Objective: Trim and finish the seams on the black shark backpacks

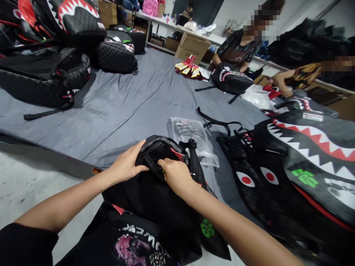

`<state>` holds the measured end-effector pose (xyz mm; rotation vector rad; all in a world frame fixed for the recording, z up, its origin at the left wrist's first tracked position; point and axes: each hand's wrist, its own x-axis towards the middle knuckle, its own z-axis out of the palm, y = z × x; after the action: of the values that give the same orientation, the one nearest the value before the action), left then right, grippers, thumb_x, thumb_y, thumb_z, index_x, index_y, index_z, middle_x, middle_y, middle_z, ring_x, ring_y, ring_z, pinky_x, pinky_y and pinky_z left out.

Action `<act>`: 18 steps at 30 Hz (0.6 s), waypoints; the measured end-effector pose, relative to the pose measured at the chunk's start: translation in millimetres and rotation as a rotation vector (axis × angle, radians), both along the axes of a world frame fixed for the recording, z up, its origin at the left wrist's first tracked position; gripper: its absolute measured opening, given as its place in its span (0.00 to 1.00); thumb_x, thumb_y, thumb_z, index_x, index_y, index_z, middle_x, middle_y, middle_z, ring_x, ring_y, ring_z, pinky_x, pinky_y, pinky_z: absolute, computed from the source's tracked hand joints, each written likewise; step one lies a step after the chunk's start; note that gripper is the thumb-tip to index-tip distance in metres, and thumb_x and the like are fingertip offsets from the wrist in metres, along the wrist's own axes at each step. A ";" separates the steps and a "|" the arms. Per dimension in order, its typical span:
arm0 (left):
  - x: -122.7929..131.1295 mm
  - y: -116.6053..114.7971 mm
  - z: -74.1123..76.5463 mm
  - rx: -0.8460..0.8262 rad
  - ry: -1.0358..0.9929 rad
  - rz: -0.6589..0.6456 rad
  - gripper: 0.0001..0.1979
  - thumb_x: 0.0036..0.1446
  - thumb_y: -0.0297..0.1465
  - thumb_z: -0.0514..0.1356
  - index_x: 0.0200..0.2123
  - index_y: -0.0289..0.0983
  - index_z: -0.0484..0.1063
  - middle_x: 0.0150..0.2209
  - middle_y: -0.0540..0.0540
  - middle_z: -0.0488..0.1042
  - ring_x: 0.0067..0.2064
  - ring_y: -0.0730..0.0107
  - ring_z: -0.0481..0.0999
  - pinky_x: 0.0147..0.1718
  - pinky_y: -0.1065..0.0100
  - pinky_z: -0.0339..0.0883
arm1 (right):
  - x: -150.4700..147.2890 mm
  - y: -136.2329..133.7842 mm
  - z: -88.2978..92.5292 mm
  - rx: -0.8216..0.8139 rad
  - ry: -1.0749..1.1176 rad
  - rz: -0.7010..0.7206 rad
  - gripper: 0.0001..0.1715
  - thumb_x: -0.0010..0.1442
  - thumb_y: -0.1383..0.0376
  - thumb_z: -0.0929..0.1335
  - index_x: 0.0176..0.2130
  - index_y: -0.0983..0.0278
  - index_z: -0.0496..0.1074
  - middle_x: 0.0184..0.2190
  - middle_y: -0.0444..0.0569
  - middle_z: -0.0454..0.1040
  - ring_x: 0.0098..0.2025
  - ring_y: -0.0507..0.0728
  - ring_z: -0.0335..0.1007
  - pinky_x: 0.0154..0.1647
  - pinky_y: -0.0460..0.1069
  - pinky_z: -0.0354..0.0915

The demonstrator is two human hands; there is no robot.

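Observation:
A black backpack (155,199) with red trim and a green print leans at the table's near edge, against my body. My left hand (129,160) grips the rim of its top, fingers behind the edge and thumb in front. At the bag's dark opening, my right hand (177,175) is closed in a fist. A thin pale tip shows beside that fist, but what it holds is mostly hidden. Just behind the bag lies a clear plastic bag (191,136) with dark contents.
Shark-mouth backpacks lie to the right (313,147) and are piled at the left (80,26). Red and yellow tags (190,69) sit farther back on the grey-covered table (124,99). Two people work across it, one handling a black bag (233,81). A cardboard box (192,46) stands behind.

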<state>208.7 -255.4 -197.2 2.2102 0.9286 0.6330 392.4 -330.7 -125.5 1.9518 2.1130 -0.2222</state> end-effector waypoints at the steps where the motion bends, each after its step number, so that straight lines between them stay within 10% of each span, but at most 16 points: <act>1: 0.8 0.6 -0.8 -0.003 -0.004 0.000 0.47 0.54 0.36 0.66 0.70 0.40 0.44 0.69 0.36 0.57 0.68 0.53 0.59 0.64 0.51 0.59 | 0.9 2.1 -1.8 -0.005 0.041 0.001 0.19 0.62 0.76 0.62 0.47 0.64 0.76 0.41 0.54 0.80 0.42 0.59 0.77 0.36 0.46 0.61; 10: 3.0 -0.6 -1.6 -0.084 -0.052 0.002 0.50 0.50 0.37 0.69 0.71 0.42 0.46 0.68 0.36 0.58 0.67 0.49 0.61 0.63 0.51 0.60 | 5.0 4.0 -0.2 0.043 -0.071 0.018 0.20 0.61 0.75 0.63 0.48 0.61 0.76 0.42 0.54 0.80 0.41 0.61 0.79 0.34 0.47 0.64; 18: 4.4 -0.5 -3.8 -0.120 -0.047 0.014 0.52 0.48 0.36 0.69 0.71 0.40 0.44 0.68 0.36 0.59 0.67 0.48 0.60 0.64 0.50 0.59 | -1.3 37.2 -5.6 0.116 0.416 0.102 0.11 0.56 0.74 0.66 0.35 0.63 0.76 0.32 0.48 0.80 0.35 0.57 0.76 0.34 0.46 0.61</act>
<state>213.1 -255.9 -201.0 2.0766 0.9347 0.6168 391.2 -293.5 -131.1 1.9904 2.5268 -0.5387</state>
